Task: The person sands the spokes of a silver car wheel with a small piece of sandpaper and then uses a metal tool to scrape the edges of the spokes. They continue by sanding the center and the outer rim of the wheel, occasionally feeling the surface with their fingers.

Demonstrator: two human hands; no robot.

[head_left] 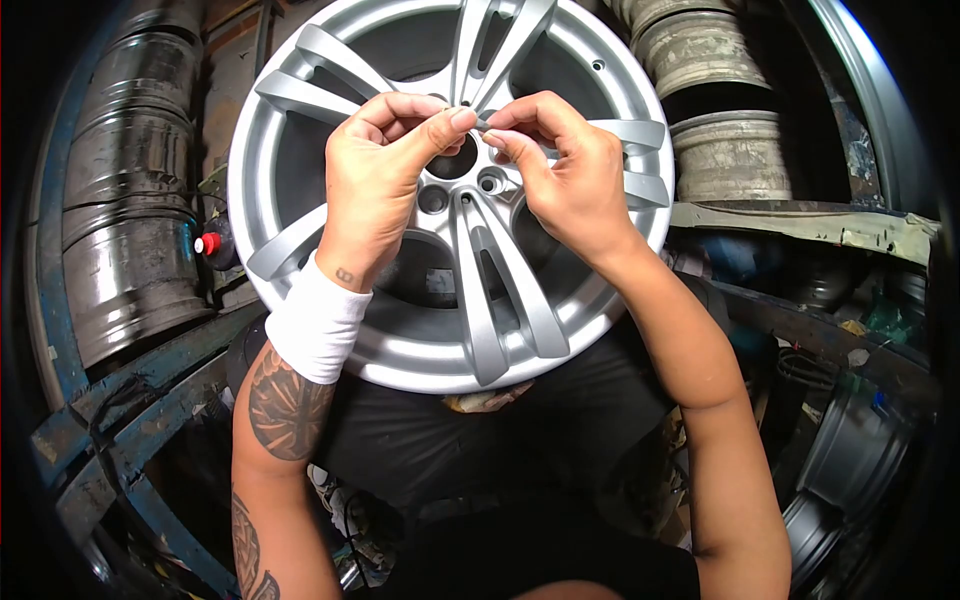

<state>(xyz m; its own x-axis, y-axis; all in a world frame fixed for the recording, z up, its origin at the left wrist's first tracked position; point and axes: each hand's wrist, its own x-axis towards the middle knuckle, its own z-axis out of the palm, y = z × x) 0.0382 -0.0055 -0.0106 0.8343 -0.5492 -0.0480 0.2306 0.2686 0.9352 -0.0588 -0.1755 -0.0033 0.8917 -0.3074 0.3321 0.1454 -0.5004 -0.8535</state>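
A silver alloy wheel rim with paired spokes lies face up over my lap. Above its hub, my left hand is closed in a pinch, thumb against fingers. My right hand pinches from the other side, its fingertips close to the left thumb. Between the two sets of fingertips shows a small dark grey piece, mostly covered and too small to name. Below the hands are the round centre bore and a bolt hole. A white band wraps my left wrist.
Worn metal wheels are stacked on a rack at the left and another at the right. A blue metal frame runs at lower left, near a red-capped bottle. More rims stand at lower right.
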